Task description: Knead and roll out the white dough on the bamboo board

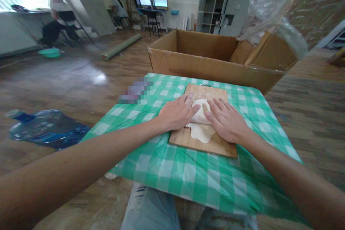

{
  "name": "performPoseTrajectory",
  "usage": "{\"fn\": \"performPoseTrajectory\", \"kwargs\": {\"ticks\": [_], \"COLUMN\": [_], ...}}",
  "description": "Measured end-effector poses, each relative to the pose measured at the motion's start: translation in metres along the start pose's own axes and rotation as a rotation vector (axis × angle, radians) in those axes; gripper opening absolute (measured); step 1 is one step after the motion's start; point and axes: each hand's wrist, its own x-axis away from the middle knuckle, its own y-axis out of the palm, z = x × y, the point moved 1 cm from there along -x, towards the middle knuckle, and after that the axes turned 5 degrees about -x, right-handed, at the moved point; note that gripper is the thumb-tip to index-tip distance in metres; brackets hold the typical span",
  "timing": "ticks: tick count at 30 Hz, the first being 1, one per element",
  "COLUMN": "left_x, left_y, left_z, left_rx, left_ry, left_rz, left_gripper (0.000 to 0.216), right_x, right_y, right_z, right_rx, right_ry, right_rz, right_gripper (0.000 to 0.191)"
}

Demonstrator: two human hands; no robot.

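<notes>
A wooden cutting board point(199, 147) lies on the table, with pale dough on it. A thick, rounded fold of dough point(201, 112) shows between my hands. Below it, a thin dough sheet point(202, 133) with an uneven edge spreads toward me. My left hand point(179, 110) rests flat on the left end of the fold, fingers stretched forward. On the right end lies my right hand point(226, 119), its fingers out and slightly spread. My palms hide both ends of the fold, so I cannot tell whether anything is under or inside it.
A green-and-white checked cloth point(167, 165) covers the table. Beyond its far edge stands a large cardboard box point(199, 61) with plastic wrap point(275, 14). On the floor at left lie a big water bottle point(48, 129), a rolled mat point(121, 47) and a teal basin point(50, 53). Two people sit farther back.
</notes>
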Motion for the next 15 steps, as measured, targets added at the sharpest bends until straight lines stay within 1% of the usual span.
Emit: {"fn": "performPoseTrajectory", "kwargs": {"ticks": [2, 5, 7, 9, 11, 13, 15], "left_x": [-0.005, -0.018, -0.027, -0.038, -0.048, -0.059, -0.070], "left_y": [0.000, 0.005, 0.011, 0.019, 0.025, 0.029, 0.030], "left_z": [-0.002, -0.009, -0.016, -0.024, -0.031, -0.037, -0.040], "left_rx": [-0.049, -0.070, -0.086, -0.116, -0.139, -0.140, -0.137], "left_ry": [0.040, 0.005, 0.031, 0.109, 0.171, 0.172, 0.161], "left_rz": [-0.001, 0.040, 0.037, 0.001, -0.027, -0.027, -0.011], "left_gripper": [0.065, 0.065, 0.063, 0.057, 0.053, 0.052, 0.052], "right_x": [-0.006, -0.016, -0.023, -0.029, -0.037, -0.046, -0.054], "right_y": [0.000, -0.001, -0.001, -0.001, 0.001, 0.004, 0.008], "right_z": [0.002, 0.006, 0.010, 0.016, 0.024, 0.031, 0.037], "right_rx": [0.028, 0.046, 0.033, 0.024, 0.038, 0.071, 0.091], "right_ry": [0.009, 0.031, 0.034, -0.011, -0.092, -0.143, -0.107], "right_rz": [-0.019, -0.015, -0.021, -0.061, -0.120, -0.165, -0.164], "right_gripper": [0.082, 0.082, 0.079, 0.073, 0.069, 0.067, 0.067]}}
